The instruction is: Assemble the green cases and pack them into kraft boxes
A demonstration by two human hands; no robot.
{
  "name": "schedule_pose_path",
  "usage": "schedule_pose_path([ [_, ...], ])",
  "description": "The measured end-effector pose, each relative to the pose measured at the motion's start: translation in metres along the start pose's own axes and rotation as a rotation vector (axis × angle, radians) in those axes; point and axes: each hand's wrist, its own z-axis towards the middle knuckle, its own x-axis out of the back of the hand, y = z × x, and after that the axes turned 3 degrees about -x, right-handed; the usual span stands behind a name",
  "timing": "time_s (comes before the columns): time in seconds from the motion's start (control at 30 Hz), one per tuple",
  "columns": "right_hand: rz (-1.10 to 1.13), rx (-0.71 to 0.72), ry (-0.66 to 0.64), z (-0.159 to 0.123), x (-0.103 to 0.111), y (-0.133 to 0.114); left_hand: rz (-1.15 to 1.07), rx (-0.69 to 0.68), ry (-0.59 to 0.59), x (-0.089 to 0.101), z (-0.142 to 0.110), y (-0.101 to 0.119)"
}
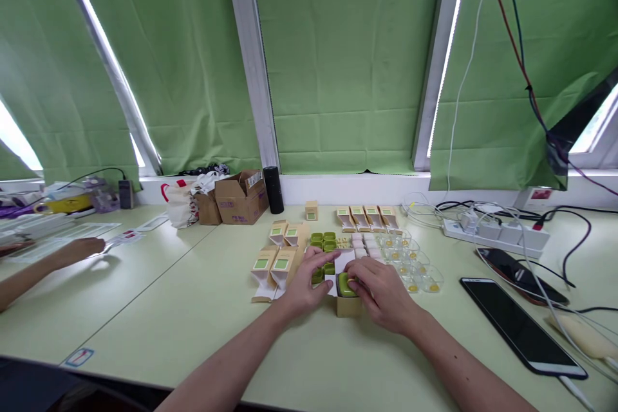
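A small brown cardboard box (348, 308) stands upright with its white-lined flaps open. Inside its mouth is a glossy green square case (344, 283). My left hand (308, 281) steadies the box from the left, thumb and forefinger at its flaps. Curled over the top right of the box, my right hand (383, 290) grips the green case; its fingertips partly hide it. Behind my hands lie several green cases (329, 238), white blocks (358, 241) and clear plastic cups (408, 256) with yellow centres.
Folded cartons (273, 265) lie left of my hands, others (369, 217) behind. One closed box (311, 210) stands at the back. A black cylinder (273, 190), a phone (524, 325) and a power strip (497, 235) are around. At far left another person's hand (84, 250) holds something.
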Motion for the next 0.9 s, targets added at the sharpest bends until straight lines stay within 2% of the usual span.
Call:
schedule_pose_path([
  [0.13, 0.025, -0.007, 0.044, 0.001, -0.003, -0.001, 0.008, 0.001, 0.007, -0.001, 0.000, -0.001],
  [0.43, 0.074, -0.128, 0.084, -0.001, -0.010, -0.002, 0.001, 0.017, 0.008, -0.001, 0.000, -0.003],
  [0.9, 0.080, -0.147, 0.080, -0.001, -0.011, -0.002, -0.018, 0.023, 0.011, -0.001, 0.000, -0.001],
])
